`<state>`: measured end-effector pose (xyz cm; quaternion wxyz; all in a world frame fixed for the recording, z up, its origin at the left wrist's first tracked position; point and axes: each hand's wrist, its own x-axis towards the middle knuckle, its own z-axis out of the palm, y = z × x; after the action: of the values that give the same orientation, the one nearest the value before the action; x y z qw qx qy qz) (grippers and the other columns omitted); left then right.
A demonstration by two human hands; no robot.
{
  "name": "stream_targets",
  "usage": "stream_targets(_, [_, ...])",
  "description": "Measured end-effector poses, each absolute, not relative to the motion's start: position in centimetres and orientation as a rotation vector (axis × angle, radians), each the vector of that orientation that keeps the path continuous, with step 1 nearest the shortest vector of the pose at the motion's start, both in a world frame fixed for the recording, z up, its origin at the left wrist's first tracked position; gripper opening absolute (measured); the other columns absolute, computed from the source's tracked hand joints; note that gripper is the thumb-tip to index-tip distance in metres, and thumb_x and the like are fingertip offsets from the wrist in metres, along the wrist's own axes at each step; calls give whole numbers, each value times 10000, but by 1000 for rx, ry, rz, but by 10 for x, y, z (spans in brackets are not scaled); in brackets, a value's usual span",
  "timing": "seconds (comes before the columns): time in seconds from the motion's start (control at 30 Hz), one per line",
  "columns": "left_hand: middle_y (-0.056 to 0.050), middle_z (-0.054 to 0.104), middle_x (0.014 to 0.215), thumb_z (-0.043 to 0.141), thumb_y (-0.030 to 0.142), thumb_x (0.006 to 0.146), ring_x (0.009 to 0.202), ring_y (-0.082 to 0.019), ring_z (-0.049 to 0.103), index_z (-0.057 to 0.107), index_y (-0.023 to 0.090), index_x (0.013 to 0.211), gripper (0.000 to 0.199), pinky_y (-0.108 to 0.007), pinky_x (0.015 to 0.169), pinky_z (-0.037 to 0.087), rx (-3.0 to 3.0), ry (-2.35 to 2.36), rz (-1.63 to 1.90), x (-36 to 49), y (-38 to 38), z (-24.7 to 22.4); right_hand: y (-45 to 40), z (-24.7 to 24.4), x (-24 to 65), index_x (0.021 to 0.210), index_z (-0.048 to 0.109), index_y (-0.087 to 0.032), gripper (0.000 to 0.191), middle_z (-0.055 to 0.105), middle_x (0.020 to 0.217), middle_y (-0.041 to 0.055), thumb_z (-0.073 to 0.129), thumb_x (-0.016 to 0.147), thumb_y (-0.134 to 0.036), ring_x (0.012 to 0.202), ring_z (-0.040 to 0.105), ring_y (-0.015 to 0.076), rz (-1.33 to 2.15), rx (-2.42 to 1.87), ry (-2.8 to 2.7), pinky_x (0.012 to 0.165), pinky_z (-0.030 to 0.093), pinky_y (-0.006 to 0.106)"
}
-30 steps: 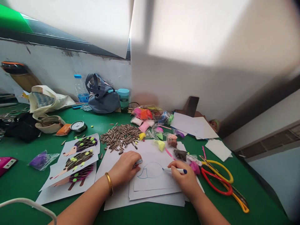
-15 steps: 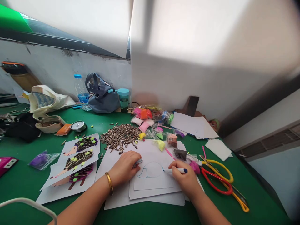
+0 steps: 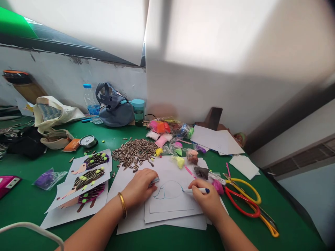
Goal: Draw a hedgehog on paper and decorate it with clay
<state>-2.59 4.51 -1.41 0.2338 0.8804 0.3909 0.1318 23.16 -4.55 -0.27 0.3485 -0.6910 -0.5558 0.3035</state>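
My right hand [image 3: 205, 198] grips a white marker [image 3: 197, 190] with a dark blue end, its tip touching the top sheet of paper [image 3: 170, 205]. On that sheet is a blue line drawing [image 3: 169, 190], a rounded body with a pointed snout at its left. The marker tip meets the outline's right side. My left hand [image 3: 142, 184] rests at the sheet's left edge, fingers closed round a small greyish-blue thing [image 3: 155, 181] that is mostly hidden. Larger white sheets lie underneath.
Sunflower seeds [image 3: 134, 151] are heaped behind my left hand. Bagged coloured clay [image 3: 162, 134] lies farther back. Finished hedgehog pictures [image 3: 90, 177] overlap at left. Red-handled scissors [image 3: 242, 204] and yellow-handled scissors [image 3: 246, 188] lie right of my right hand. A blue-grey bag [image 3: 115, 111] stands by the wall.
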Motion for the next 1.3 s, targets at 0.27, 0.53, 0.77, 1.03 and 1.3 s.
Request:
stream_targets(0.27, [-50, 652, 1037, 651, 140, 774, 1000, -246, 571, 600, 216, 973, 219, -375, 875, 415, 2422, 1071, 353, -26, 45, -15, -46, -3, 232, 680, 615, -198, 184, 638, 701, 16, 457, 753, -256, 722, 586, 202, 789, -1790, -1424, 610, 413, 270])
stream_targets(0.53, [-53, 653, 1043, 649, 146, 779, 1000, -251, 573, 603, 216, 970, 208, -376, 867, 417, 2419, 1082, 338, -26, 45, -13, -50, -4, 233, 683, 595, -204, 195, 617, 678, 7, 445, 782, -278, 690, 575, 191, 705, -1739, -1443, 611, 413, 268])
stream_targets(0.77, [-58, 650, 1065, 656, 137, 776, 1020, -249, 568, 601, 214, 974, 220, -376, 884, 416, 2420, 1081, 346, -25, 45, -14, -49, -7, 231, 688, 593, -202, 195, 625, 689, 16, 439, 783, -275, 705, 581, 198, 705, -1777, -1479, 616, 418, 275])
stream_targets(1.03, [-58, 651, 1065, 657, 138, 777, 1023, -250, 568, 600, 210, 966, 210, -386, 895, 415, 2426, 1073, 350, -27, 46, -18, -51, -4, 235, 664, 589, -201, 195, 615, 645, 9, 453, 792, -257, 647, 583, 185, 643, -1743, -1471, 574, 424, 267])
stream_targets(1.3, [-54, 655, 1048, 661, 133, 769, 1009, -245, 576, 608, 212, 969, 221, -377, 883, 418, 2431, 1073, 378, -26, 46, -18, -75, -14, 211, 1156, 617, -234, 271, 702, 1022, 59, 531, 910, -310, 928, 665, 204, 737, -1472, -1683, 822, 527, 298])
